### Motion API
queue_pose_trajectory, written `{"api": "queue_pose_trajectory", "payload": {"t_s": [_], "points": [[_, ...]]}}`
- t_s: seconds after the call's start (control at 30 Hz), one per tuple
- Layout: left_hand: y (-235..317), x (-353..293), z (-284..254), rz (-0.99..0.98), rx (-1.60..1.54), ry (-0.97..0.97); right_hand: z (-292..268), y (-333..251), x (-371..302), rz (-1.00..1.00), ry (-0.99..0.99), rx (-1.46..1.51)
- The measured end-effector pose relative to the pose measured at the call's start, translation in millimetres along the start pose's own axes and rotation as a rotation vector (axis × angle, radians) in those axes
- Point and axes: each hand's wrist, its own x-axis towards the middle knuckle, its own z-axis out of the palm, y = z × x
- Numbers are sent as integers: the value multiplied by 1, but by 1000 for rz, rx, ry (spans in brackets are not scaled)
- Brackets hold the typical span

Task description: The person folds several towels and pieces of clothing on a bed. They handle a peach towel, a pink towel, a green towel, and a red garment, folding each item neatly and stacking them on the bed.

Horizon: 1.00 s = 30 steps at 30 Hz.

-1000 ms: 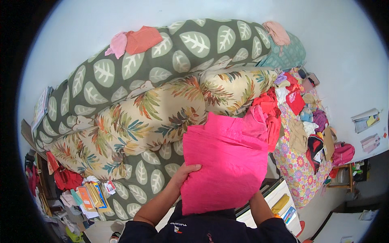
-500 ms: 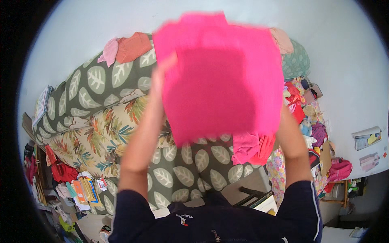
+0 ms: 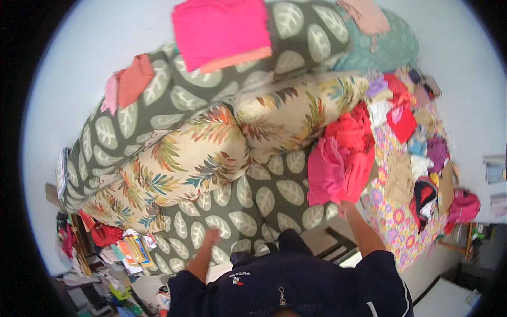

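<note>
A folded bright pink cloth (image 3: 222, 31) lies over the top of the leaf-patterned sofa back, with a peach edge showing under it. On the sofa's right end sits a heap of red and pink clothes (image 3: 346, 153). At the heap's near edge is my right hand (image 3: 344, 208), its fingers blurred, so I cannot see whether it touches or grips the cloth. My left hand (image 3: 212, 236) hovers above the sofa seat (image 3: 227, 211), also smeared by motion, and no cloth shows in it.
Two large floral cushions (image 3: 190, 153) lean along the sofa. An orange garment (image 3: 135, 79) and a pale pink garment (image 3: 367, 16) drape over its back. To the right, a flowered cover (image 3: 388, 224) bears several scattered clothes. Books and papers (image 3: 134, 251) are stacked at the left.
The pink cloth, held up before me earlier, now lies on the sofa back, released from my hands. Both hands have come down and nearer, the right to the red and pink heap.
</note>
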Motion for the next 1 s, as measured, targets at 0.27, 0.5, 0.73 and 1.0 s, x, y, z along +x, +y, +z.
{"api": "queue_pose_trajectory", "payload": {"t_s": [0.27,0.5,0.73,1.0], "points": [[-120,-260,72,-640,-255,-91,-11,178,-118,371,-482,-955],[94,-80,-92,151,-549,218,88,-8,-46,-643,87,-759],[317,-139,-66,672,-360,40,148,-33,-135,-585,-148,-261],[33,-58,-1,212,677,-262,85,125,-161,-420,-571,-1583]]}}
